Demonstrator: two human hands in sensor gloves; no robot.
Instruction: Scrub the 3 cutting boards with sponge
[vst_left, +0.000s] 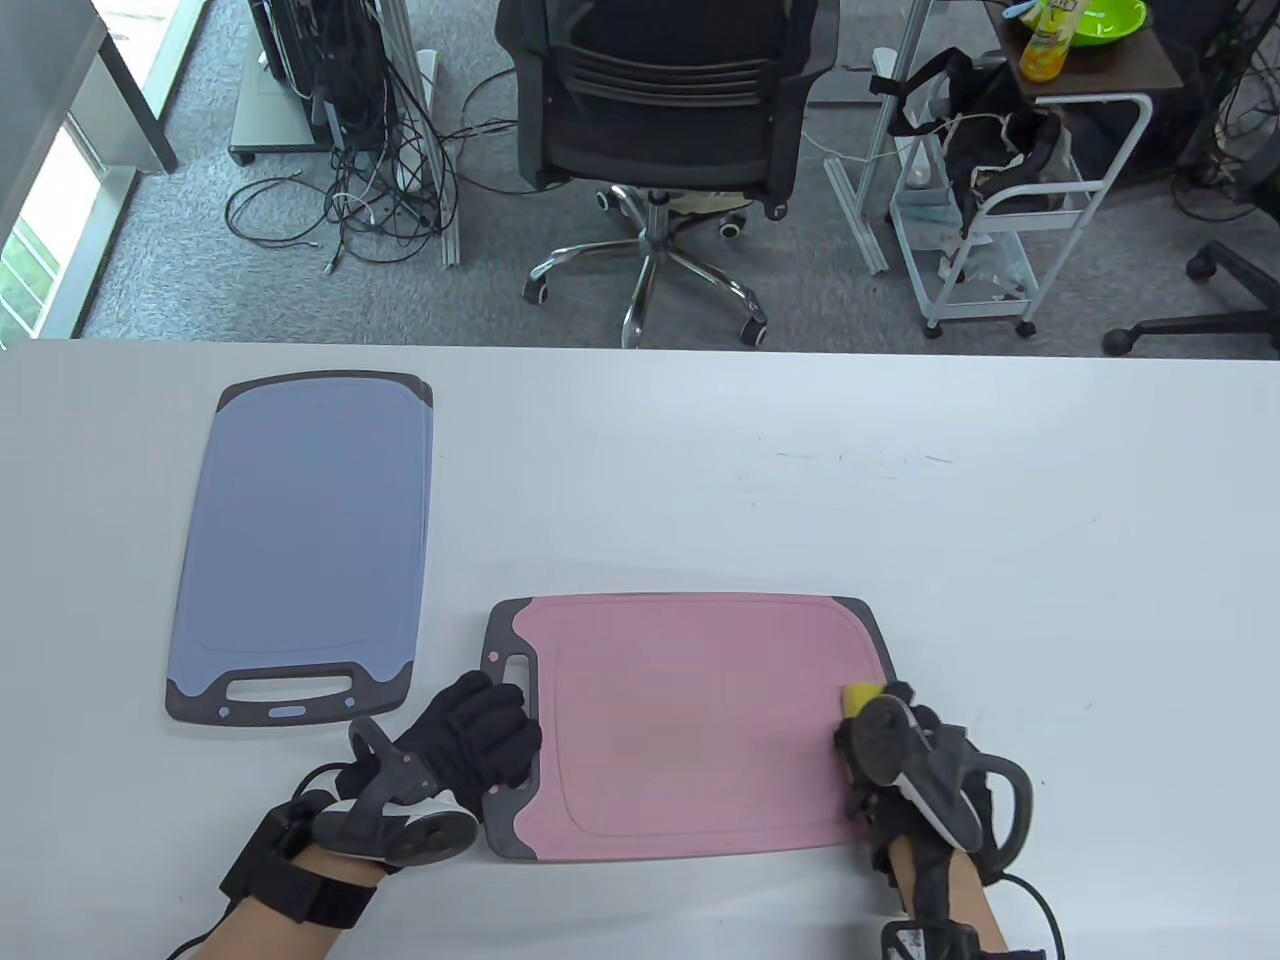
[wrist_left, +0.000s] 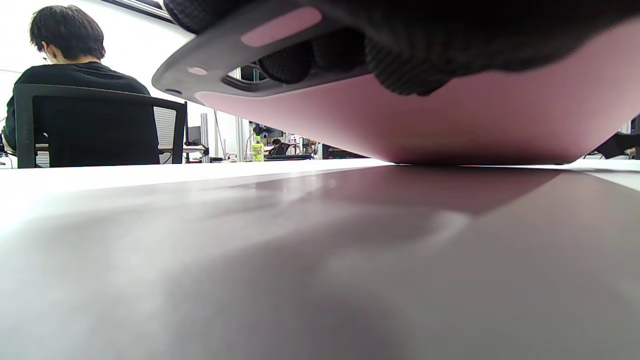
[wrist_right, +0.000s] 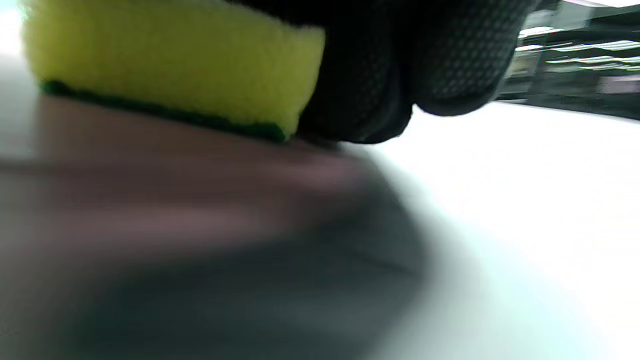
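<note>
The flat pink plastic cutting board with dark grey ends (vst_left: 690, 725) lies at the near middle of the white table (vst_left: 1000, 520). The left hand (vst_left: 480, 745) grips its grey handle end, fingers curled through the handle slot and lifting that end slightly, as the left wrist view shows. The right hand (vst_left: 900, 740) clasps a yellow sponge with a green scouring layer (wrist_right: 170, 65), green side pressed on the board near its right end. A blue-grey plastic cutting board (vst_left: 305, 540) lies apart at the left; whether another sits beneath it is unclear
</note>
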